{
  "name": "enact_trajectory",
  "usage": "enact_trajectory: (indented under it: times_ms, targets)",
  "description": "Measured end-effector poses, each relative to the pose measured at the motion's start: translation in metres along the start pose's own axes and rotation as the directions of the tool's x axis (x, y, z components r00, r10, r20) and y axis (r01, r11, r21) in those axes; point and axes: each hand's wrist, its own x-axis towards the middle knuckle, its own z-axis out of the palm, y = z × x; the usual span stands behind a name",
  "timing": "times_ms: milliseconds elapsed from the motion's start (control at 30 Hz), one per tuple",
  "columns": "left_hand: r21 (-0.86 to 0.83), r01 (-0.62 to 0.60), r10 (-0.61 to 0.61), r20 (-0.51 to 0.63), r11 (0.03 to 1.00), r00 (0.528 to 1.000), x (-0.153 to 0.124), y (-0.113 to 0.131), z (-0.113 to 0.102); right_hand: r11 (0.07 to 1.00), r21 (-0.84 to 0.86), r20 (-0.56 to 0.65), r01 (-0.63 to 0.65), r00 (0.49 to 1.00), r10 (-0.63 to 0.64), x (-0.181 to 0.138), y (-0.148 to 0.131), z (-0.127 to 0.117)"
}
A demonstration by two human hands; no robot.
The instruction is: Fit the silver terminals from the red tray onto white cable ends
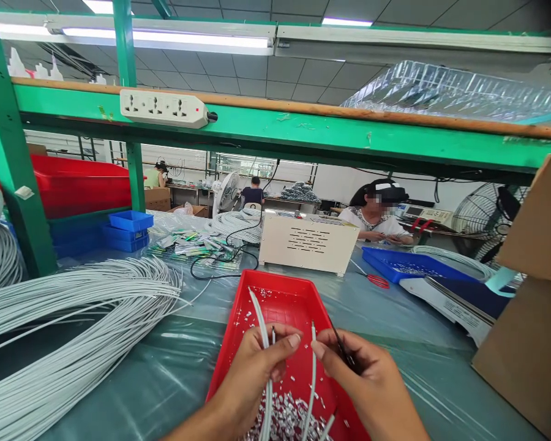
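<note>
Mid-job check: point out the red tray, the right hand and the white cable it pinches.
Red tray (278, 282): head view, its far wall.
Right hand (368, 370): head view, mid-hand, behind the thumb.
White cable (313, 381): head view, its length below the thumb tip.

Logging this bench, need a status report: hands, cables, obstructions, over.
Left hand gripping white cables. Right hand pinching single cable, dark tool also held. Silvery pieces in red tray beneath; nothing seen blocking either hand.
</note>
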Motion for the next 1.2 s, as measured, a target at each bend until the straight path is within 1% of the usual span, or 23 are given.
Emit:
enact_trajectory:
  times_ms: [33,167,267,367,433,500,567,633,700,733,833,867,933,1100,1200]
  targets:
    - [-0.021,0.002,-0.002,-0.003,1.0,1.0,-0.001,0.0,0.0,1.0,0.013,0.009,0.0,1.0,0.0,-0.001,0.002,0.002]
    - [-0.081,0.035,-0.031,0.045,0.996,0.998,-0.004,0.0,0.004,0.997,0.08,0.038,0.007,0.999,-0.01,-0.004,0.01,0.01]
    - [-0.103,-0.012,0.012,0.001,0.995,1.0,-0.006,0.001,0.005,0.995,0.1,0.073,0.004,0.997,-0.011,-0.004,0.011,0.01]
    - [-0.111,-0.078,0.077,-0.015,0.991,0.997,-0.005,0.004,0.003,0.994,0.108,0.05,0.033,0.998,-0.038,-0.004,0.003,0.005]
    - [-0.036,-0.136,0.136,0.003,0.99,0.991,-0.004,0.007,0.0,0.994,0.105,0.036,0.023,0.999,-0.027,-0.007,-0.006,0.0]
    - [0.1,-0.177,0.176,0.023,0.979,0.984,-0.004,0.009,-0.003,0.996,0.071,0.073,-0.057,0.996,0.052,-0.011,-0.016,-0.004]
    - [0.202,-0.173,0.174,0.014,0.964,0.985,-0.005,0.011,-0.005,0.987,0.01,0.129,-0.159,0.979,0.156,-0.016,-0.024,-0.006]
    - [0.246,-0.158,0.166,-0.013,0.956,0.986,-0.008,0.011,-0.005,0.979,-0.032,0.181,-0.201,0.962,0.203,-0.019,-0.029,-0.007]
    - [0.267,-0.168,0.181,-0.023,0.949,0.983,-0.01,0.012,-0.005,0.982,-0.047,0.231,-0.182,0.955,0.188,-0.02,-0.031,-0.008]
    - [0.28,-0.179,0.19,-0.011,0.943,0.982,-0.011,0.013,-0.005,0.986,-0.056,0.247,-0.154,0.955,0.163,-0.019,-0.031,-0.008]
    - [0.302,-0.197,0.193,0.043,0.933,0.98,-0.012,0.015,-0.004,0.99,-0.132,0.24,-0.057,0.967,0.087,-0.018,-0.029,-0.009]
    - [0.306,-0.203,0.194,0.061,0.93,0.979,-0.013,0.016,-0.004,0.987,-0.155,0.236,-0.042,0.969,0.078,-0.018,-0.028,-0.009]
    - [0.311,-0.216,0.199,0.087,0.926,0.976,-0.014,0.017,-0.003,0.984,-0.173,0.246,-0.041,0.966,0.083,-0.018,-0.026,-0.008]
    - [0.335,-0.221,0.202,0.093,0.916,0.975,-0.019,0.022,0.0,0.979,-0.194,0.251,-0.069,0.961,0.117,-0.019,-0.024,-0.007]
    - [0.339,-0.243,0.209,0.134,0.909,0.969,-0.02,0.024,0.001,0.972,-0.232,0.281,-0.034,0.955,0.1,-0.019,-0.025,-0.007]
